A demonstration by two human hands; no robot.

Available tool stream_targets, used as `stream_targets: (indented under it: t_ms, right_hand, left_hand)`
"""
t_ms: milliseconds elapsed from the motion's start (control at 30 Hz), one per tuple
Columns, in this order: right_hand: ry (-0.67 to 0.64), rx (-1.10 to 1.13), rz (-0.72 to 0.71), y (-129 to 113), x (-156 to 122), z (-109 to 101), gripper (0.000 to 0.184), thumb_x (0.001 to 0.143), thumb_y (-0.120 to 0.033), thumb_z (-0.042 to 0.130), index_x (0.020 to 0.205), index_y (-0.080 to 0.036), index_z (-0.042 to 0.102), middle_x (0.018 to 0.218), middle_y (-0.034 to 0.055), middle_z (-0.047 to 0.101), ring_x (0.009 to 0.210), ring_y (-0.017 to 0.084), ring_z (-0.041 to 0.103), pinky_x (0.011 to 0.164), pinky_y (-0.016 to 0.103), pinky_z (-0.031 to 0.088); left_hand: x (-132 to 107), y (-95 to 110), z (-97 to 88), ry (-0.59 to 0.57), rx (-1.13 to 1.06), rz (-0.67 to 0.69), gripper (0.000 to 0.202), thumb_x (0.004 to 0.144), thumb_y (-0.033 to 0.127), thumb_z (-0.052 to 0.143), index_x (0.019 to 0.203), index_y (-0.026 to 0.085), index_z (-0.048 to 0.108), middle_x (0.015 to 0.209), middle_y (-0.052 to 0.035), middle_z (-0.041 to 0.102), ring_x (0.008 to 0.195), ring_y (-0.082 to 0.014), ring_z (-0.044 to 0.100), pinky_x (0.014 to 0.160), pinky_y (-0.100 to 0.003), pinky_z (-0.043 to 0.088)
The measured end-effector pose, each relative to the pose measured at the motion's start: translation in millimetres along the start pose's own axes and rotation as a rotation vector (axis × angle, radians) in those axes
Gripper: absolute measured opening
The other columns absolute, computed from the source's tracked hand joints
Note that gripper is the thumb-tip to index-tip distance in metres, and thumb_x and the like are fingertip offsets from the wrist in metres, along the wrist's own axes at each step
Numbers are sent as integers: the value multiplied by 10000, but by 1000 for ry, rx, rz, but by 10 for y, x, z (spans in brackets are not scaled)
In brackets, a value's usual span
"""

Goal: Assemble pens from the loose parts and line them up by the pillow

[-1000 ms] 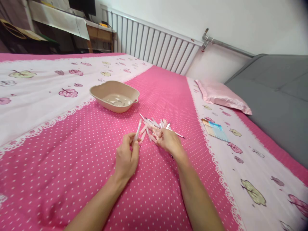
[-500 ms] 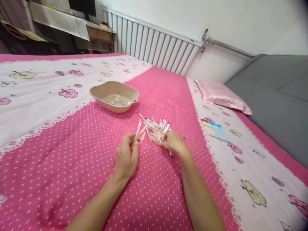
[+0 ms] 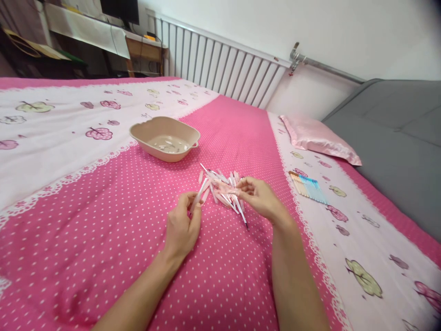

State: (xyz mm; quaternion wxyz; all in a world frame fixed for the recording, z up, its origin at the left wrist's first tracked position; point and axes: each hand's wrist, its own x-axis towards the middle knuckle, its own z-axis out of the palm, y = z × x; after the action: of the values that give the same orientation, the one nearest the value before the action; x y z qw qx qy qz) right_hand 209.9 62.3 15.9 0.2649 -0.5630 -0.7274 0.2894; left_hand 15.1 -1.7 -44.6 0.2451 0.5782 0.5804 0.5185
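Note:
My left hand [image 3: 182, 219] is closed around a slim white pen-like stick [image 3: 200, 191], which slants up from the fingers. My right hand [image 3: 257, 195] pinches a slim pink pen-like piece [image 3: 231, 191] above the right side of a loose pile [image 3: 215, 184]. Pink and white slender sticks lie crisscross in that pile, between and just beyond my hands. One white stick with a dark tip [image 3: 244, 217] pokes out toward me. The fingers partly hide what each hand grips.
A beige basin [image 3: 148, 145] with small pale pieces inside sits beyond my left hand. A neat row of brown-to-blue pens [image 3: 308, 186] lies at the right. Further off are a pink pillow [image 3: 320, 140], a grey headboard [image 3: 392, 124] and a white radiator [image 3: 220, 59].
My right hand has lifted off the pile and shifted slightly right, now with a pink piece in its fingertips. The stick in my left hand has tilted more to the right.

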Motion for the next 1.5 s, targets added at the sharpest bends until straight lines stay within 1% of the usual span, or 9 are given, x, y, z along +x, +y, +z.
stream_targets:
  t_ms: [133, 233, 333, 567, 767, 1133, 1300, 1400, 1500]
  right_hand:
    - [52, 222, -68, -85, -24, -31, 181, 756, -276, 622, 879, -143, 629, 807, 51, 672, 742, 155, 630, 695, 269, 485]
    - [152, 218, -66, -99, -28, -42, 192, 730, -281, 656, 861, -140, 653, 795, 56, 682, 726, 155, 631, 706, 280, 492]
    - [186, 185, -49, -91, -40, -62, 193, 718, -265, 663, 866, -141, 675, 785, 55, 691, 715, 158, 635, 701, 283, 493]
    - [114, -11, -45, -101, -109, -97, 176, 739, -192, 610, 881, -197, 715, 776, 21, 705, 720, 158, 641, 675, 262, 474]
    - [-2, -185, -10, -99, -75, -19, 204, 740, -166, 598, 891, -219, 724, 751, 10, 703, 690, 153, 633, 633, 250, 440]
    - [-196, -212, 26, 43, 77, 216, 116, 687, -112, 620, 765, -188, 660, 690, 4, 666, 663, 156, 609, 600, 230, 400]
    - [-164, -131, 4, 98, 134, 347, 103, 683, -169, 644, 766, -186, 585, 653, -31, 607, 623, 145, 568, 583, 223, 382]
    - [-131, -136, -14, 66, 125, 324, 64, 771, -221, 544, 820, -189, 570, 700, -14, 609, 643, 158, 564, 590, 236, 380]
    - [-72, -238, 6, 19, 102, 255, 180, 845, -228, 420, 922, -174, 573, 807, 37, 637, 719, 192, 580, 612, 259, 382]
  left_hand:
    - [6, -2, 3, -5, 30, -5, 187, 853, 262, 469, 1010, 187, 541, 897, -44, 682, 684, -153, 617, 598, -263, 438]
    - [11, 1, 7, -1, 37, 1, 183, 849, 261, 477, 1001, 187, 547, 886, -40, 685, 647, -142, 605, 585, -256, 436]
    - [11, 0, 6, 0, 38, 12, 191, 850, 262, 475, 1005, 180, 550, 885, -46, 685, 682, -151, 615, 583, -254, 434]
    - [1, 8, -3, -10, 50, -6, 187, 852, 268, 476, 1003, 185, 550, 889, -38, 685, 637, -135, 600, 587, -255, 437]
    - [5, 9, 0, -10, 47, 6, 190, 849, 265, 480, 1004, 180, 550, 889, -42, 688, 672, -141, 612, 595, -251, 444]
    - [1, 10, 4, -8, 55, 4, 195, 847, 265, 483, 1003, 171, 554, 895, -47, 689, 712, -152, 627, 602, -253, 443]
    - [10, 0, 2, -11, 46, 14, 186, 848, 256, 481, 996, 169, 553, 892, -50, 691, 751, -162, 641, 615, -255, 448]
    - [11, -5, 3, -6, 47, 13, 183, 846, 257, 483, 992, 169, 552, 888, -51, 693, 756, -164, 646, 624, -259, 452]
    - [7, -7, 4, -6, 49, 10, 189, 847, 254, 480, 1002, 172, 549, 886, -46, 693, 725, -157, 639, 612, -258, 451]
